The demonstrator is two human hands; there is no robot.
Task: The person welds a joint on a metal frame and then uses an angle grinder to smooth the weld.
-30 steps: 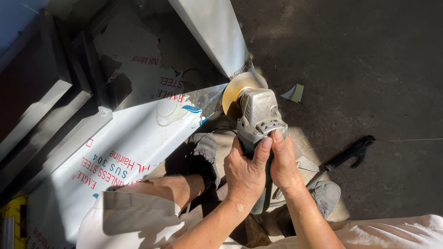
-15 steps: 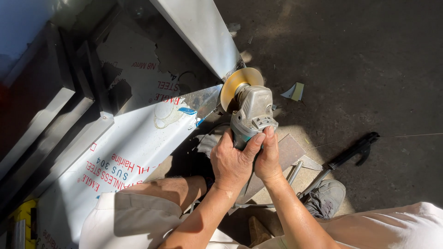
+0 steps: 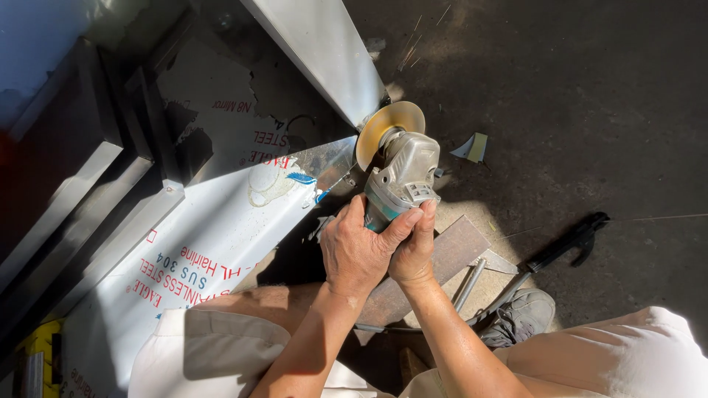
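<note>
Both hands wrapped around grinder [image 3: 402,177]: left hand [image 3: 356,250], right hand [image 3: 413,250] side by side. Yellow disc [image 3: 389,127] ahead of them, apparently touching steel sheet [image 3: 324,51] edge.

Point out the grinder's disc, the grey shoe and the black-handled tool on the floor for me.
grinder's disc [image 3: 385,125], head view, on the yellow face of the disc.
grey shoe [image 3: 520,318], head view, on the upper of the shoe.
black-handled tool [image 3: 571,245], head view, on the black handle.
</note>
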